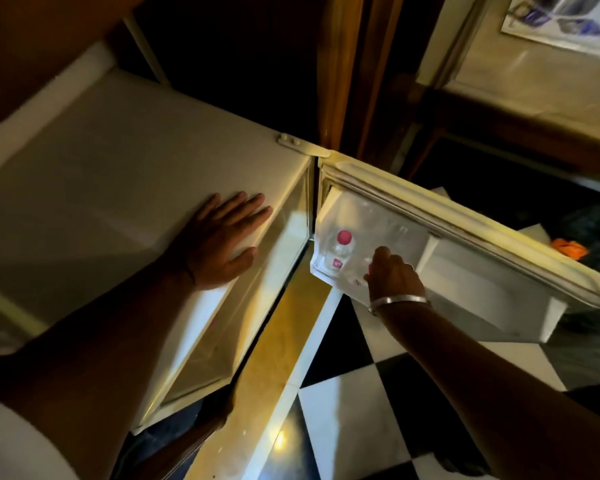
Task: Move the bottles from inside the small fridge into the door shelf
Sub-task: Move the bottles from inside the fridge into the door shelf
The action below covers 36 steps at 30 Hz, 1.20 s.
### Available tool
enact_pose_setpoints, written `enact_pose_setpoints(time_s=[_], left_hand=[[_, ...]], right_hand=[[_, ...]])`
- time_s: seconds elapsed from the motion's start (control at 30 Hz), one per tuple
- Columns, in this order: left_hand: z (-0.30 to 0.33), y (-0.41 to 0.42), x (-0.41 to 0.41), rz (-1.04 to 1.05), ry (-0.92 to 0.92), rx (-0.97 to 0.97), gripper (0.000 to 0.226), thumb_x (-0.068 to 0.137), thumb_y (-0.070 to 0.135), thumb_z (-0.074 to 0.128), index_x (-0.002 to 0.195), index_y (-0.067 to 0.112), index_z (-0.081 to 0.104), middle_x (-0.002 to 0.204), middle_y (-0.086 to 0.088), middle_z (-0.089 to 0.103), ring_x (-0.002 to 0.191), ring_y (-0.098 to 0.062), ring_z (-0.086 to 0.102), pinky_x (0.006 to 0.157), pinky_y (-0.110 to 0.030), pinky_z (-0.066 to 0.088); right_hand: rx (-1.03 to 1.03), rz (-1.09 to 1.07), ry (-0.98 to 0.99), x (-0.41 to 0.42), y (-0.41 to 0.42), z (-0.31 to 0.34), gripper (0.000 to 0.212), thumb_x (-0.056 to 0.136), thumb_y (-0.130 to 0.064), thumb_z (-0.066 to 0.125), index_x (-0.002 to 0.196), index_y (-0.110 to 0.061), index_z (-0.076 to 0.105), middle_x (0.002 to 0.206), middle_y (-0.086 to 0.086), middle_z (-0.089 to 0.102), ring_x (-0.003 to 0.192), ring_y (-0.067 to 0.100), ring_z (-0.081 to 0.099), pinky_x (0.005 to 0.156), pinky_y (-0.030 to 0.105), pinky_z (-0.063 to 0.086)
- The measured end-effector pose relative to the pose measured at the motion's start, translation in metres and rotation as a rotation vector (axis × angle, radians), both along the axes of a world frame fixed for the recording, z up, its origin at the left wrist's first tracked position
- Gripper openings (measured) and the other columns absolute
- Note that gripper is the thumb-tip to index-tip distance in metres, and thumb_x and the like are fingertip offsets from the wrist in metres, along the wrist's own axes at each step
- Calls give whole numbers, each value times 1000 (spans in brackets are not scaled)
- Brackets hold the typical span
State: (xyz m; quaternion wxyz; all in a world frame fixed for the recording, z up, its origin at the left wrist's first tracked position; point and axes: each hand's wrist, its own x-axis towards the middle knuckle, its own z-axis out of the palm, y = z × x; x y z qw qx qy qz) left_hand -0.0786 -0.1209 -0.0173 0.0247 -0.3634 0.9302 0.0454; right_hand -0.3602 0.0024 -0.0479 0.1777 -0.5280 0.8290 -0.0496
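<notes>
The small white fridge [111, 174] stands open below me, seen from above. Its door [482, 237] swings out to the right. A clear door shelf [329, 275] holds one clear bottle with a pink cap [344, 237], upright at the hinge end. My right hand [394, 275], with a metal bangle on the wrist, is closed over the top of a second clear bottle [355, 280] just right of the first, inside the same shelf. Most of that bottle is hidden by my fingers. My left hand [222, 237] lies flat, fingers spread, on the fridge top near its front edge.
A black and white checkered floor [378, 393] lies under the door. A lower door compartment [492, 299] sits right of the shelf. An orange object [568, 247] lies beyond the door. Dark wood panelling [347, 71] rises behind the hinge.
</notes>
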Motion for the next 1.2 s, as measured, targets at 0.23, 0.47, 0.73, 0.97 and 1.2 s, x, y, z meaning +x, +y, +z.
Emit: enact_pose_setpoints(time_s=[0.23, 0.47, 0.73, 0.97, 1.2], left_hand=[[5, -8, 3, -19, -24, -15, 75, 88, 50, 37, 159, 25, 28, 167, -4, 25, 152, -29, 26, 121, -55, 20], [0, -9, 8, -22, 8, -53, 74, 89, 49, 39, 158, 25, 29, 166, -4, 26, 152, -28, 27, 121, -56, 21], [-1, -7, 8, -25, 52, -53, 73, 89, 49, 40, 158, 25, 30, 166, -4, 28, 152, -28, 27, 121, -56, 21], [0, -8, -12, -40, 83, -13, 75, 87, 52, 42, 156, 24, 34, 165, -6, 30, 151, -30, 29, 120, -57, 22], [2, -8, 9, 4, -5, 12, 75, 90, 49, 44, 159, 23, 28, 168, -5, 22, 156, -27, 17, 123, -56, 15]], right_hand=[[207, -113, -18, 3, -48, -39, 47, 81, -19, 69, 119, -6, 45, 123, 19, 56, 117, 38, 51, 95, 40, 44], [147, -203, -73, 8, -50, -70, 50, 86, -22, 64, 128, -8, 38, 123, 20, 50, 111, 38, 55, 95, 43, 45], [328, -432, -343, 65, 19, -82, 92, 93, -35, 52, 145, 4, -13, 156, 24, 13, 141, 35, 26, 113, 37, 28], [83, 195, -703, 79, 34, -92, 70, 82, -38, 59, 139, -4, 38, 135, 20, 51, 120, 36, 54, 98, 50, 47], [59, 865, -641, 177, -24, -98, 61, 86, -32, 61, 141, -33, 33, 152, 9, 31, 131, 33, 42, 104, 40, 41]])
